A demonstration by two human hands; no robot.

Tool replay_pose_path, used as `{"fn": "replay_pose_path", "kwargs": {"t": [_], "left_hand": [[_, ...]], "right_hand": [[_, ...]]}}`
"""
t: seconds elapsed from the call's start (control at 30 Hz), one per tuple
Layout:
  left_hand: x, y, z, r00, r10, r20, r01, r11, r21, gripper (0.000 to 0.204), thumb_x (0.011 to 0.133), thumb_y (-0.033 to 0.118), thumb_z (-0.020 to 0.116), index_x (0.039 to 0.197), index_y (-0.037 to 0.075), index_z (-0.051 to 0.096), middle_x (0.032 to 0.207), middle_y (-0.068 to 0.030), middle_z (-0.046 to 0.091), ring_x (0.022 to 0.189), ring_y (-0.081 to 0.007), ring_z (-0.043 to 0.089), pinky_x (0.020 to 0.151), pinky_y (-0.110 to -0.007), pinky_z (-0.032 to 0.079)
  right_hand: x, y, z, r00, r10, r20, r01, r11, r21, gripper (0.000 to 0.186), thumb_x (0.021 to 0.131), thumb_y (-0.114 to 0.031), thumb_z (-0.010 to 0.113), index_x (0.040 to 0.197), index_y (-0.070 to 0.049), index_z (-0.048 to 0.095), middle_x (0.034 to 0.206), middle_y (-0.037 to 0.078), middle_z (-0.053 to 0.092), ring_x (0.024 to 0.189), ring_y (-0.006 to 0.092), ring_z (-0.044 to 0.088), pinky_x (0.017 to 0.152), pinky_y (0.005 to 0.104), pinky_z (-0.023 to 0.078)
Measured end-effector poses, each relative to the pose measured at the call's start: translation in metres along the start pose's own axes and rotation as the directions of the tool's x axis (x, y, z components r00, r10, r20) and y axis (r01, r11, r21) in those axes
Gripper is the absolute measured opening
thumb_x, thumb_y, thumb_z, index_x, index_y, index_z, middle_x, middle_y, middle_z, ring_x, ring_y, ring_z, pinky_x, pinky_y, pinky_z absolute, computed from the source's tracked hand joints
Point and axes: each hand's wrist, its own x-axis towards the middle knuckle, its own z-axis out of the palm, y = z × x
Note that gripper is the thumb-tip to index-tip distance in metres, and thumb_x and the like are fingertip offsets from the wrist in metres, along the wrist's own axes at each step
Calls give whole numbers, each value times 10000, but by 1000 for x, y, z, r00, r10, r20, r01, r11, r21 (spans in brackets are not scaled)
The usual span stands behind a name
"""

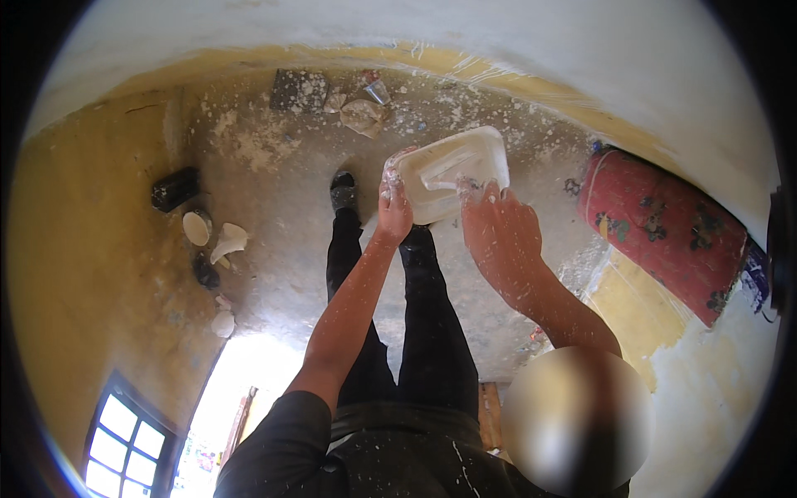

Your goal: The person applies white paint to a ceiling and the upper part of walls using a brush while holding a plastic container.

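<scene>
My left hand (395,212) clasps the white tub (484,144) by its left edge, above the floor (286,216); my right hand (502,232) dips in (fingertips partly hidden, so its grip I can't tell). Rightward, well apart, lies a red bundle (656,224).

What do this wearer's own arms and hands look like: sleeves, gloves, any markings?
The left hand and right hand are bare, without gloves, and have white smears on the fingers. White specks dot the left forearm and right forearm. The left sleeve is dark and short, ending near the elbow; a blurred patch hides much of the right upper arm.
</scene>
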Motion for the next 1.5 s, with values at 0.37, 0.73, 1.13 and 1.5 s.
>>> {"fn": "replay_pose_path", "kwargs": {"t": [0.37,0.73,1.13,1.5], "left_hand": [[-3,-6,-10,997,33,71,-39,996,82,588,963,503,274,1285,26,396,1297,-100,423,1202,-200,399,1032,-356,302],[-9,-1,-7,998,7,58,-12,996,84,542,979,465,256,1256,31,425,1244,-85,470,1162,-184,431,1008,-345,325],[-7,9,14,1000,25,15,-25,999,23,457,1006,336,249,1220,-12,454,1231,-118,473,1155,-201,428,1003,-341,316],[10,13,9,997,35,-64,-37,999,-22,470,1003,359,245,1258,-2,408,1214,-116,471,1142,-197,436,995,-340,332]], "right_hand": [[11,5,-19,969,21,246,1,996,-89,109,790,-105,578,818,-80,681,704,93,653,674,231,669,569,357,520],[23,28,-29,954,-80,290,110,990,-89,102,735,-105,636,813,-59,683,734,121,661,705,264,667,635,368,516],[49,34,-35,790,-196,581,159,981,115,176,773,-148,595,814,14,650,794,211,644,791,338,647,693,412,516],[32,29,-9,855,-219,469,-21,891,454,300,802,-227,592,877,63,601,769,252,616,778,395,617,704,457,479]]}}
